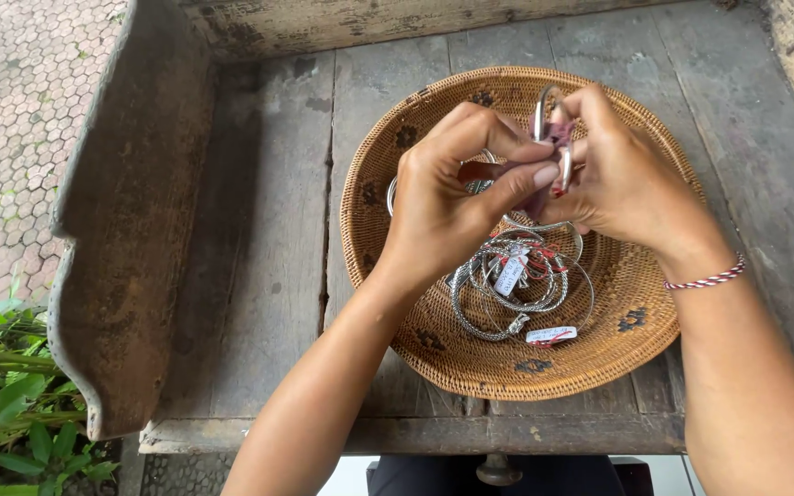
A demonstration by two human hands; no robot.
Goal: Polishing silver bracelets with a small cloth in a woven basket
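Both my hands are raised over a round woven basket [415, 331] on a weathered wooden bench. My left hand [452, 197] and my right hand [622, 174] together pinch a silver bangle [544, 115] and a small dark pink cloth [537, 197] that wraps part of it. The bangle stands upright between my fingertips. In the basket lie several silver bracelets [512, 289] with small white tags and red threads. A red and white braided cord [705, 278] circles my right wrist.
The grey wooden bench [268, 266] has a raised carved side [126, 211] on the left and a back board at the top. Paving stones [20, 119] lie beyond it at the left, and green plants [11, 404] grow at the lower left.
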